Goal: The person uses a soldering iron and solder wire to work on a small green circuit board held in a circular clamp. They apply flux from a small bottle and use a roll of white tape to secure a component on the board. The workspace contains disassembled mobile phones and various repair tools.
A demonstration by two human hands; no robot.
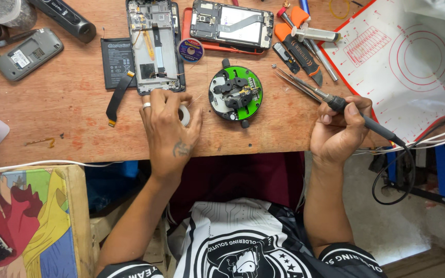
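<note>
The right hand (338, 131) gripped the iron (354, 114), the left hand (170, 126) pinched a solder spool (184, 114); the fixture (235, 92), at twelve o'clock, looked untouched.

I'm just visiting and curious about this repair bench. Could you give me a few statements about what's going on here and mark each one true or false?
1. The right hand holds a soldering iron. True.
2. The left hand holds tweezers. False: its fingers touch a small white roll; the tweezers lie on the bench.
3. The round green fixture sits between the hands. True.
4. The opened phone lies on the white mat. False: it lies on bare wood.
</note>
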